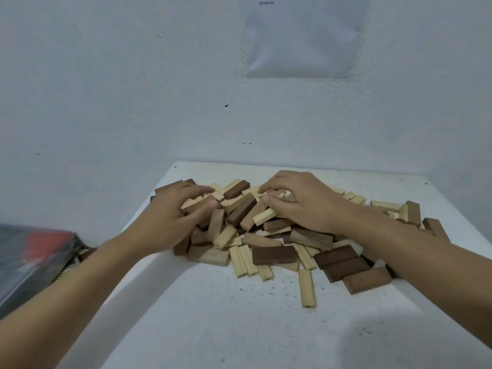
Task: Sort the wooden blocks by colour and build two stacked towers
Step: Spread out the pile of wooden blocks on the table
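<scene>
A loose pile of wooden blocks (266,235), pale and dark brown mixed, lies across the middle of the white table (213,323). My left hand (170,222) reaches into the pile's left side, with fingers and thumb curled round a pale block (194,202). My right hand (306,203) lies on top of the heap, its fingers curled over several pale blocks (275,194) and its thumb against them. A dark block (274,254) and a pale block (307,288) lie flat at the pile's near edge. No tower stands anywhere in view.
A black and red box (34,257) sits off the table's left edge. The white wall rises directly behind the table, with a sheet of paper (300,41) taped to it. More blocks (412,211) spread towards the right edge.
</scene>
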### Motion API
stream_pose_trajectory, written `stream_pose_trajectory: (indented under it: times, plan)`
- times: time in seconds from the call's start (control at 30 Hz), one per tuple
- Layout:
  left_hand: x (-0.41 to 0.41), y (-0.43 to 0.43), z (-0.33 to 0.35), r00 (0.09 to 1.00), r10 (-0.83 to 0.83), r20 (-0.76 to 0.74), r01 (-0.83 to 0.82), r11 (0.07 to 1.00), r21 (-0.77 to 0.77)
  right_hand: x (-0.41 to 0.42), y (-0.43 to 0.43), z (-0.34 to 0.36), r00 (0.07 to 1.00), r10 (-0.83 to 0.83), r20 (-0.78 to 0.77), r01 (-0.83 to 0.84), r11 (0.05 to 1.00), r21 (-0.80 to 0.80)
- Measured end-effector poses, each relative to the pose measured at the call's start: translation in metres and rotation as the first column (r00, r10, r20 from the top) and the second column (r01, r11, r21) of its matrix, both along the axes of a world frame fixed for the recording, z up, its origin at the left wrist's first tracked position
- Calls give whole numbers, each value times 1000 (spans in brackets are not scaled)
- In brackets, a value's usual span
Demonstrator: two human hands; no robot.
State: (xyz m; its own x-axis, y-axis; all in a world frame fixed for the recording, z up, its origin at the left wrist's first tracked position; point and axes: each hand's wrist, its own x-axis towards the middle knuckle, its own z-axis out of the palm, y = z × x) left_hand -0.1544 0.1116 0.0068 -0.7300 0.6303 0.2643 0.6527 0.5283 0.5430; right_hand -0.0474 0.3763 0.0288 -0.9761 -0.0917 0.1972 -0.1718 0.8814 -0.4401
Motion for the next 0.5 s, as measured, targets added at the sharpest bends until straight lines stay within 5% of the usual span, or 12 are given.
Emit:
stream_pose_trajectory:
  times: [0.3,0.5]
  plan:
    - [-72,-21,-10,974,223,41,-188,895,-405,-94,-20,5,976,84,203,-114,984,139]
    - [-82,9,-20,973,229,-23,-211,849,-485,-129,-27,2,915,111,387,-212,950,230]
